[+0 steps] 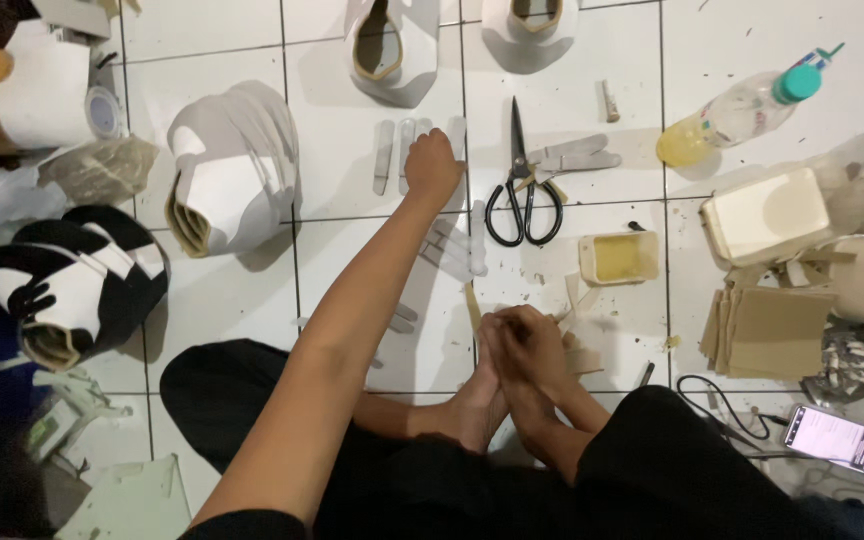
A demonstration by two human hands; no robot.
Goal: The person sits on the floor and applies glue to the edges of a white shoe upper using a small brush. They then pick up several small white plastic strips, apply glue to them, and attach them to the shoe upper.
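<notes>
Head view: the left hand (433, 166) is closed in a fist on the pale grey strips (399, 150) lying on the white floor (222, 290). The right hand (529, 345) rests curled on tan scraps (574, 300) near the foot; its grip cannot be told. Pulling carelessly could scatter neighbouring strips toward the scissors (523, 190)

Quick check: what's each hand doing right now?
Left hand: closed in a fist over the grey strips.
Right hand: pressing on tan cardboard pieces; grip unclear.

Left hand (433, 165) reaches grey strips (397, 150) beside black scissors (522, 190) on tiles.
</notes>
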